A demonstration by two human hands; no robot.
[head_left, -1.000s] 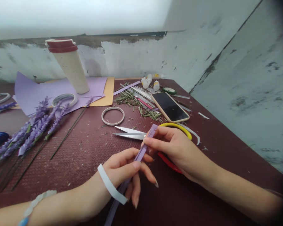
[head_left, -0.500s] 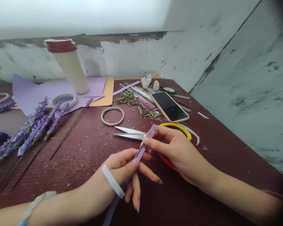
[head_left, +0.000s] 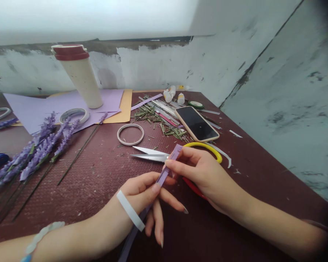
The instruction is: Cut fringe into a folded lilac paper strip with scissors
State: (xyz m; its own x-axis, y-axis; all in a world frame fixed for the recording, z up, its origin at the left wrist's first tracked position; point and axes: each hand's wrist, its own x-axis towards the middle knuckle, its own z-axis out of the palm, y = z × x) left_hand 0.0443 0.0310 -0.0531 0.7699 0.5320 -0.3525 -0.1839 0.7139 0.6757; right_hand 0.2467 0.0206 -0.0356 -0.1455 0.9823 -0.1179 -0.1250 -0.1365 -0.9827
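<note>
Both hands, left (head_left: 144,196) and right (head_left: 198,171), are pinching the folded purple paper strip (head_left: 163,176) between thumb and fingertips, holding it above the tabletop (head_left: 98,153) near the open scissors (head_left: 150,155)

COUNT OF ITEMS, APPROX.

1 purple strip (head_left: 175,152) is held by 1 L hand (head_left: 138,193) & 1 R hand (head_left: 206,173). 1 cup (head_left: 83,83), 1 ph. (head_left: 197,123), 1 pr scissors (head_left: 150,157), 3 pale rings (head_left: 119,135) + 1 green roll (head_left: 196,104) are counted. Btls (head_left: 181,98): exact no. can't be told.
</note>
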